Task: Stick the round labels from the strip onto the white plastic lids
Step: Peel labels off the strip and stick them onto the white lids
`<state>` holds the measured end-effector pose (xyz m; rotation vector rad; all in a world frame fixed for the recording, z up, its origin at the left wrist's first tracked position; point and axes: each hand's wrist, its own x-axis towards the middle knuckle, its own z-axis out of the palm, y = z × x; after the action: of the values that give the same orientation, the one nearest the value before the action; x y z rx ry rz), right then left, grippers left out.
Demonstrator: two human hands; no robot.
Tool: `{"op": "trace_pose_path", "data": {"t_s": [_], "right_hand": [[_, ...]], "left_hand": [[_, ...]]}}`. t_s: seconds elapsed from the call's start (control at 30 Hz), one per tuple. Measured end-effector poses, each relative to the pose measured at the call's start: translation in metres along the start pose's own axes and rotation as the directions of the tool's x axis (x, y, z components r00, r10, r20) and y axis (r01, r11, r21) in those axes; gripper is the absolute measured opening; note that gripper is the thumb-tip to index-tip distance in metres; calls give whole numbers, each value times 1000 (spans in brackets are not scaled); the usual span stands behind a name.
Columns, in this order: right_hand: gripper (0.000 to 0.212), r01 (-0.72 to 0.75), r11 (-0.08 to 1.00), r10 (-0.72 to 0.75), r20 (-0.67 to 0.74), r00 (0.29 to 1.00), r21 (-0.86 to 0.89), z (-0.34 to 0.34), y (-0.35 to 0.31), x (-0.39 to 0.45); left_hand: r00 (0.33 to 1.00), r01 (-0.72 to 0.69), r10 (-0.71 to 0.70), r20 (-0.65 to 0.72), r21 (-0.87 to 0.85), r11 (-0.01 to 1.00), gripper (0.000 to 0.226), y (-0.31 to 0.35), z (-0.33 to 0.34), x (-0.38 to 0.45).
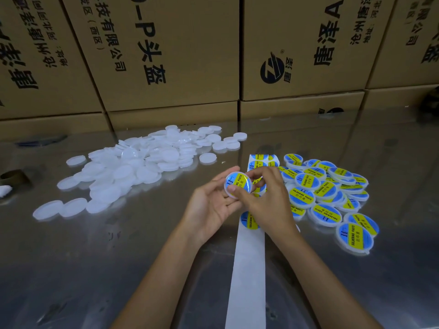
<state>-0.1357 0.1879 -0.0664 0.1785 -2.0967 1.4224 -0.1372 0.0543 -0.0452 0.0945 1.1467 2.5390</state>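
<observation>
A person holds one white plastic lid [238,184] above the label strip [247,269], which serves here as the landmark: a long white backing band running from the near edge of the steel table [118,269] away to a small roll [262,160] at its far end. The left hand [212,205] cups the lid from below and from the strip's left side, fingers curled up round its rim. The right hand [266,198] comes over from the strip's right side, thumb and fingers pinching the lid's edge, the thumb tip pressing on the blue-and-yellow round label [239,182] that already covers the lid's face. One more label [248,220] sits on the strip just nearer than the hands (partly hidden by the right wrist). Left of the strip spreads a heap of bare white lids [133,167]. Right of the strip lies a pile of labelled lids [327,193]. Beyond the strip's far end, cardboard boxes [166,55] stand stacked along the table's back edge.
</observation>
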Motion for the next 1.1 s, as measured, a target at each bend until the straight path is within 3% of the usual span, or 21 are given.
{"op": "trace_pose_path", "data": {"t_s": [0.17,0.33,0.43,0.53,0.67,0.83,0.97,1.1], "right_hand": [[25,28,998,-24,-70,997,50,-4,4,4],[24,14,998,-9,-75,997,66,-6,7,5],[18,35,998,-34,-17,999,48,-7,6,3],[9,28,999,-33,128,991,39,-4,4,-1],[30,-14,999,5,176,984,51,-3,4,-3],[28,-97,982,52,260,964,161,-1,3,-3],[23,-134,964,76,240,968,232,-1,4,-2],[25,-120,968,86,158,984,222,-4,6,0]], "left_hand": [[998,19,-25,54,113,993,43,-3,-2,1],[996,-82,64,63,346,935,39,-6,-5,1],[987,-137,157,-23,380,915,29,-7,-6,2],[963,-166,238,-126,416,894,28,-5,-9,2],[954,-168,255,-159,421,891,28,-5,-11,2],[946,-171,259,-193,383,908,16,-6,-9,3],[962,-174,232,-140,341,924,17,-4,-8,5],[983,-174,180,18,362,916,36,-3,-8,1]]}}
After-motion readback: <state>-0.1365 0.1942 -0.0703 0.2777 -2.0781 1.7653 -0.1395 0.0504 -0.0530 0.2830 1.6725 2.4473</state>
